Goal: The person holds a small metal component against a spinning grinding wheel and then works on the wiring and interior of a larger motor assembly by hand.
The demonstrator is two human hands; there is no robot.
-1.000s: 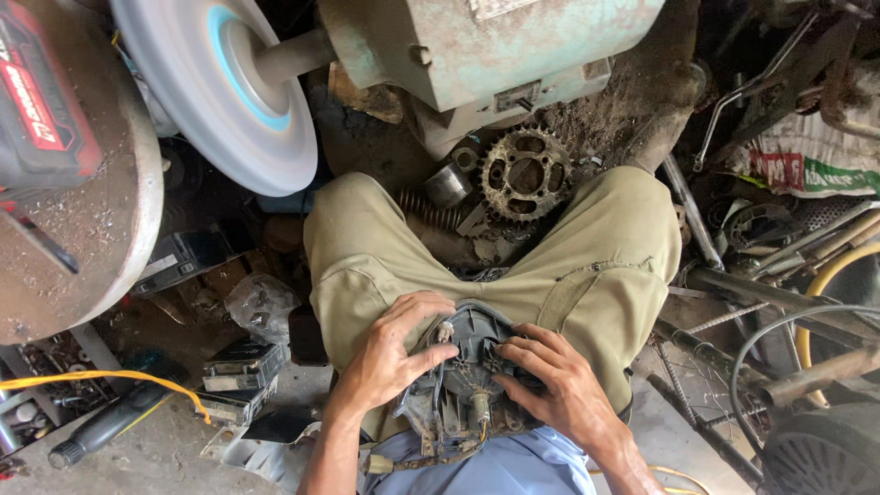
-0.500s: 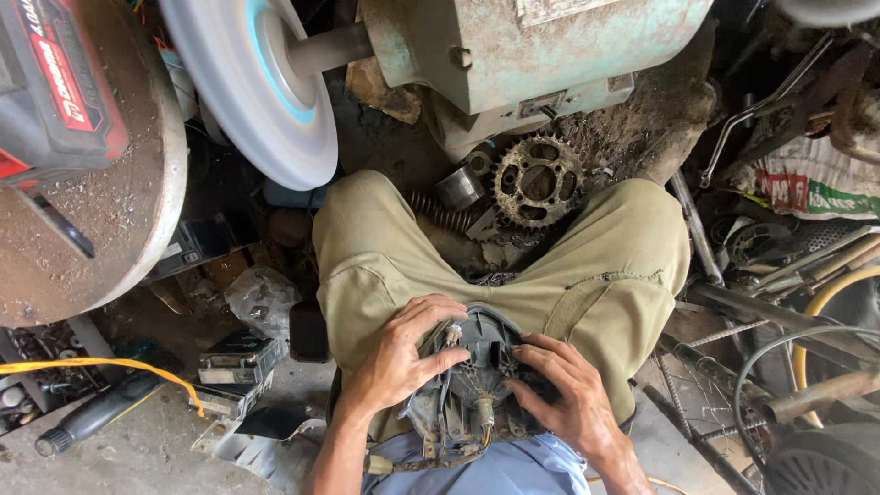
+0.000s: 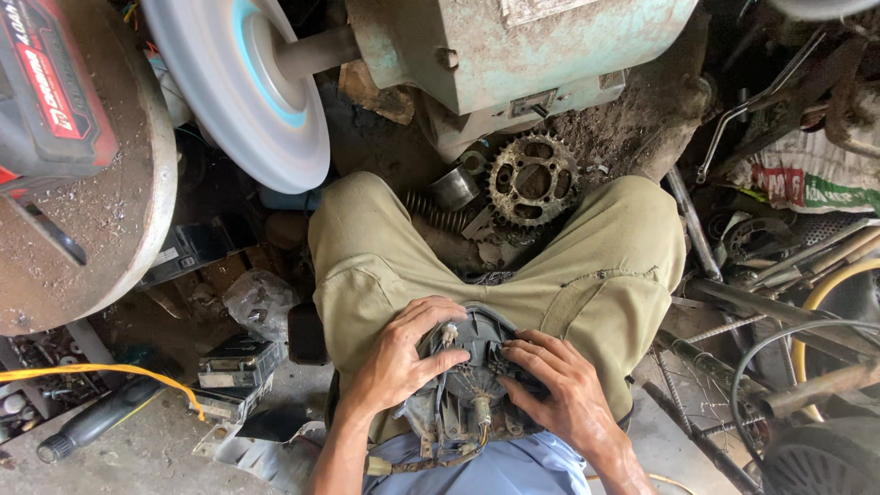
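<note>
A dark grey, dusty motor housing (image 3: 472,367) with wires and a small shaft rests in my lap between my khaki trouser legs. My left hand (image 3: 399,357) lies over its left side, fingers curled onto the top edge. My right hand (image 3: 559,390) grips its right side, fingers pressed on a black part near the middle. Both hands hold the housing against my lap.
A bench grinder with a pale green body (image 3: 513,46) and a white-blue wheel (image 3: 238,87) stands ahead. A rusty sprocket (image 3: 532,179), a spring and a metal cup lie on the dirty floor. A round metal table (image 3: 82,247) is left; rods, cables and scrap crowd the right.
The view has shifted a little, bringing the grinder and lap closer. My hands stay on the housing, with the fingers shifted only slightly.
</note>
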